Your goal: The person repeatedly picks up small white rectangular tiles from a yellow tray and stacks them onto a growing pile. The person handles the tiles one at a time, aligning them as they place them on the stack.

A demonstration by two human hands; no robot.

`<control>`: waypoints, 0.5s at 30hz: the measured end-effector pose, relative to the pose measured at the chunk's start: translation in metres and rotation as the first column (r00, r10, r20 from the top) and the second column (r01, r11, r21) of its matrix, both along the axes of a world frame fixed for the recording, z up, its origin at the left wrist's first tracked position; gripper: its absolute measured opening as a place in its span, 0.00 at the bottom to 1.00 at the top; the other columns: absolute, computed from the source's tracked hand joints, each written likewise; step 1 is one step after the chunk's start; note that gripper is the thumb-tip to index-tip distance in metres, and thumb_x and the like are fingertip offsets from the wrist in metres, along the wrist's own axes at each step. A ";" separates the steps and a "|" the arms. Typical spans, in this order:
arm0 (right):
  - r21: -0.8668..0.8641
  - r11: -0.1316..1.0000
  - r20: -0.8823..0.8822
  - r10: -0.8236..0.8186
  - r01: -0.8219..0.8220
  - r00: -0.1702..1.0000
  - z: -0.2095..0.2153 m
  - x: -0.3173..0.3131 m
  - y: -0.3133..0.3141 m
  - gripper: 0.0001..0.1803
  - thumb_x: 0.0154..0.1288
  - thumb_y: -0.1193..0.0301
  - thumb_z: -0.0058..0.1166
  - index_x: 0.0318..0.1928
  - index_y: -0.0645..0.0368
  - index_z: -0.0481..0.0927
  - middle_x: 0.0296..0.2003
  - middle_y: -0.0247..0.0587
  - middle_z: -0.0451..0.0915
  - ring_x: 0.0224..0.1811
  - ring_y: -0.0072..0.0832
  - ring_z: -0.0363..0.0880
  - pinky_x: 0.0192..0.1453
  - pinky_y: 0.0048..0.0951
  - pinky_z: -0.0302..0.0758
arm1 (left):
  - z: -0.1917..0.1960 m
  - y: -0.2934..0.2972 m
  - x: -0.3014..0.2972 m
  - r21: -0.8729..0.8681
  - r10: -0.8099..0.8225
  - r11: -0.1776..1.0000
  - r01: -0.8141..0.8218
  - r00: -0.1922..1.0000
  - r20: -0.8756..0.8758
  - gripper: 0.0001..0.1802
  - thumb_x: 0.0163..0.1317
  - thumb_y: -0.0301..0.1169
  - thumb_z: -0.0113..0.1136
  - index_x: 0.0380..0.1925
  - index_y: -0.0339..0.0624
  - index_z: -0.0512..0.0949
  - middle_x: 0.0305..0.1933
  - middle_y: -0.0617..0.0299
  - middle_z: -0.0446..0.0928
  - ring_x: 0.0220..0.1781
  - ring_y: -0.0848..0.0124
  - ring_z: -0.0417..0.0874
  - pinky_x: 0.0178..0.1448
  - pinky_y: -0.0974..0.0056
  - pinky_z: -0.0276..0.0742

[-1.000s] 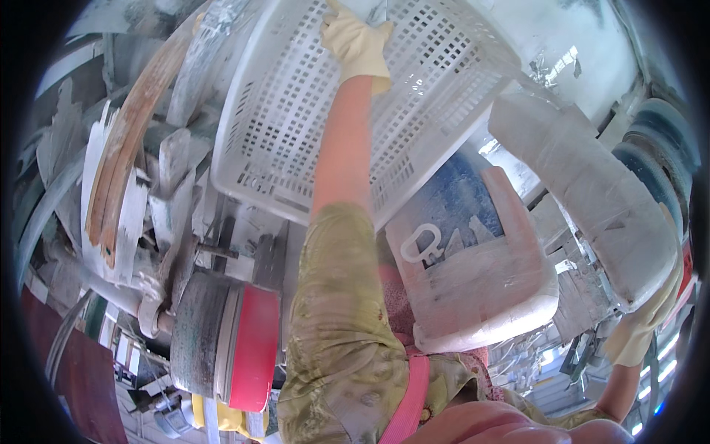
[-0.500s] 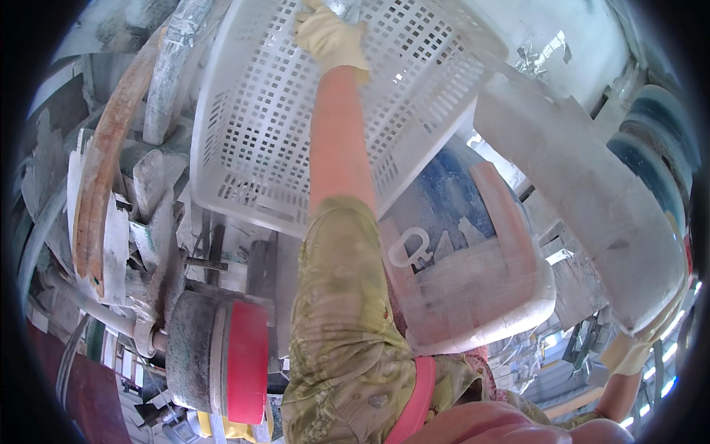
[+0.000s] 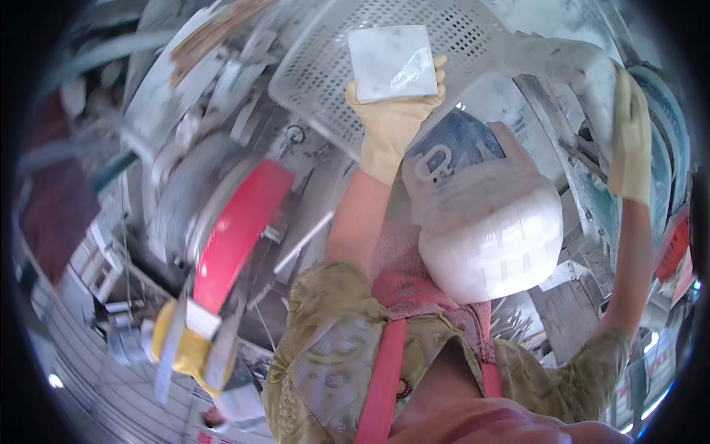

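Observation:
My left hand (image 3: pixel 396 126), in a cream glove, holds a thin white square piece (image 3: pixel 393 63) that looks like a tile, with a shiny patch on its face. The fingertips curl round its right edge, and the thumb shows at its lower left corner. Behind and below it is a white perforated plastic basket (image 3: pixel 314 70). My right hand (image 3: pixel 631 140), gloved too, lies with fingers stretched along the side of a dusty pale rounded beam (image 3: pixel 584 70). Part of that hand's far side is hidden.
A dusty white rounded housing with a blue part (image 3: pixel 492 237) stands close in front of me. To the left are a red-rimmed wheel (image 3: pixel 240 233) and a yellow part (image 3: pixel 185 348). Dusty boards clutter the upper left. Large blue-grey discs (image 3: pixel 669 140) stand at the right.
My left hand has come up out of the basket toward me, now with the white square in it. My right hand has moved up along the beam. The whole view has shifted.

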State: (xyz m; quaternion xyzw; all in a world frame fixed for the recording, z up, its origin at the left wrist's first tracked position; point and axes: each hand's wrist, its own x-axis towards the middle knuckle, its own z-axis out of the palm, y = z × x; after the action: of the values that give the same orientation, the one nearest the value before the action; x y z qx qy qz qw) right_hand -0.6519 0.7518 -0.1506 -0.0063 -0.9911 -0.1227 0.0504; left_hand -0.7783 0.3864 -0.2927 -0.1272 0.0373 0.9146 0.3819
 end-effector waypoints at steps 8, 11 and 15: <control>-0.346 0.933 -0.160 -0.166 0.102 0.973 0.050 -0.034 -0.084 0.32 0.62 0.70 0.60 0.68 0.58 0.73 0.62 0.61 0.75 0.62 0.55 0.76 0.58 0.46 0.79 | 0.163 -0.129 0.144 -0.169 0.063 0.980 -0.108 0.966 -0.251 0.67 0.39 0.73 0.60 0.76 0.42 0.59 0.69 0.27 0.66 0.56 0.46 0.77 0.55 0.49 0.75; -0.679 0.572 -0.381 0.262 -0.460 0.887 0.079 0.008 -0.183 0.34 0.67 0.58 0.60 0.71 0.56 0.72 0.64 0.53 0.76 0.67 0.47 0.72 0.68 0.42 0.69 | 0.206 -0.168 0.217 0.026 0.183 0.983 -0.183 0.942 -0.280 0.67 0.40 0.70 0.65 0.76 0.42 0.59 0.71 0.26 0.63 0.59 0.43 0.76 0.60 0.46 0.74; -0.962 -0.259 -0.222 0.546 -0.089 0.808 0.126 0.089 -0.342 0.40 0.61 0.55 0.67 0.70 0.57 0.71 0.64 0.49 0.76 0.68 0.42 0.73 0.69 0.42 0.68 | 0.243 -0.196 0.308 -0.062 0.245 0.954 -0.293 0.884 -0.399 0.63 0.41 0.67 0.68 0.73 0.39 0.63 0.67 0.36 0.70 0.57 0.45 0.78 0.59 0.45 0.74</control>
State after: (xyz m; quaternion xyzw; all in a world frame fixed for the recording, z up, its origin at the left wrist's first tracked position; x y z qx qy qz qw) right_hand -0.5629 0.4097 -0.0250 0.2445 -0.6849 0.6800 -0.0937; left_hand -0.4702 0.1908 -0.0498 0.0290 0.1491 0.9618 0.2278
